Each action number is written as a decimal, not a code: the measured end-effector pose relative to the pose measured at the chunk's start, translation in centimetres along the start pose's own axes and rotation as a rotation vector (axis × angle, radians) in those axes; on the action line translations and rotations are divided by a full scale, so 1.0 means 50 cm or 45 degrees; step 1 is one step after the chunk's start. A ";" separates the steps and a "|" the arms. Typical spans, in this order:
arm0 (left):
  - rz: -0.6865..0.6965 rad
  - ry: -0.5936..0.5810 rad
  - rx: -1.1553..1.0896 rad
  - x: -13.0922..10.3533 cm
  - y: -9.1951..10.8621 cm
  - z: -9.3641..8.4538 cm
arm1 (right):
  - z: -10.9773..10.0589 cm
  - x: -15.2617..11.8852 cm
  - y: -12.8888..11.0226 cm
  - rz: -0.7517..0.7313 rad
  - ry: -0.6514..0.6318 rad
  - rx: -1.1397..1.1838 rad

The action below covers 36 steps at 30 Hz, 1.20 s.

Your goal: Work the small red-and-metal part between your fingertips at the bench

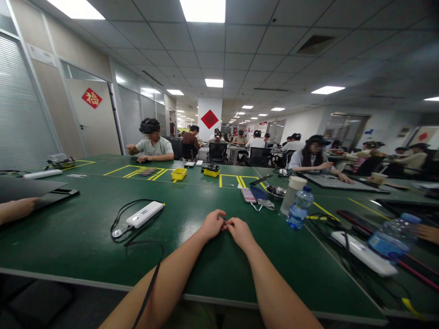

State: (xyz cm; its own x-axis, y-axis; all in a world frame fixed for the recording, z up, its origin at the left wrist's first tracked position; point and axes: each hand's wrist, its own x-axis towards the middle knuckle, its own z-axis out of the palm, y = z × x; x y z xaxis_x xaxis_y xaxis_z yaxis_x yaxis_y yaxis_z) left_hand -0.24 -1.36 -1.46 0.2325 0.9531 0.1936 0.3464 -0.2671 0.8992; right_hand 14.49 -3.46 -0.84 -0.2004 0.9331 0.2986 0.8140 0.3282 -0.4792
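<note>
Held the left hand (pixel 213 224) and right hand (pixel 242 234) together at the fingertips, low over the green table (pixel 192 274), with fingers bent inward. Could not tell of any small thing pinched between them. Ran both forearms back across the table's near edge, with a black cable (pixel 153 276) over the left one.

Placed nearest to the hands: beyond and to the right, a packet (pixel 248 195) and grey cloth (pixel 266 204); well apart to the left, a white power bank (pixel 146 214), flat and ringed by cable; to the right, a water bottle (pixel 299 208), upright just beside a pale tumbler (pixel 292 195). Bounded on the right by a table seam, slanting toward the near edge, with a second power bank (pixel 365 253) and second bottle (pixel 394 238) past it.

Marked the far surface with yellow tape (pixel 233 176), two yellow trays (pixel 179 174) and a metal bowl (pixel 276 192). Seated across the table, a person in a head-worn device (pixel 150 125); at right, another at a dark board (pixel 343 181). Backed by more seated people, a pillar (pixel 210 107) with a red diamond sign (pixel 210 119), and ceiling lights.
</note>
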 end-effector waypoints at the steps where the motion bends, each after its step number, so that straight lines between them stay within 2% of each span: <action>1: -0.023 -0.004 -0.053 0.001 -0.001 0.001 | 0.000 0.000 0.000 -0.017 -0.011 -0.007; 7: -0.060 0.119 -0.093 0.008 -0.006 -0.004 | 0.006 0.002 -0.003 -0.027 -0.041 -0.084; 14: -0.016 0.061 -0.211 0.008 -0.004 -0.007 | 0.004 -0.001 0.000 -0.032 -0.022 -0.096; 17: -0.037 0.044 -0.347 0.005 -0.001 -0.005 | 0.004 0.000 0.004 0.018 0.080 0.125; 22: -0.039 0.023 -0.459 -0.001 0.005 -0.005 | 0.005 0.006 0.004 0.179 0.214 0.851; 24: -0.037 0.001 -0.459 -0.004 0.008 -0.004 | 0.005 0.008 0.002 0.213 0.279 1.043; 28: -0.072 -0.040 -0.459 -0.009 0.015 -0.003 | 0.008 0.009 0.003 0.286 0.310 1.133; 36: -0.072 -0.034 -0.329 -0.008 0.016 -0.005 | 0.017 0.008 0.006 0.298 0.205 1.174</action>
State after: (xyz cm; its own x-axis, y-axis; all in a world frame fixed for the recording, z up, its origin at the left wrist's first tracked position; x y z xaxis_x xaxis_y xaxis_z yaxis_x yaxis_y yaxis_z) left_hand -0.27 -1.93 -0.71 0.2446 0.9605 0.1330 0.1166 -0.1653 0.9793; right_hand 14.20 -2.83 -1.58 0.0453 0.9808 0.1899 0.0623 0.1869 -0.9804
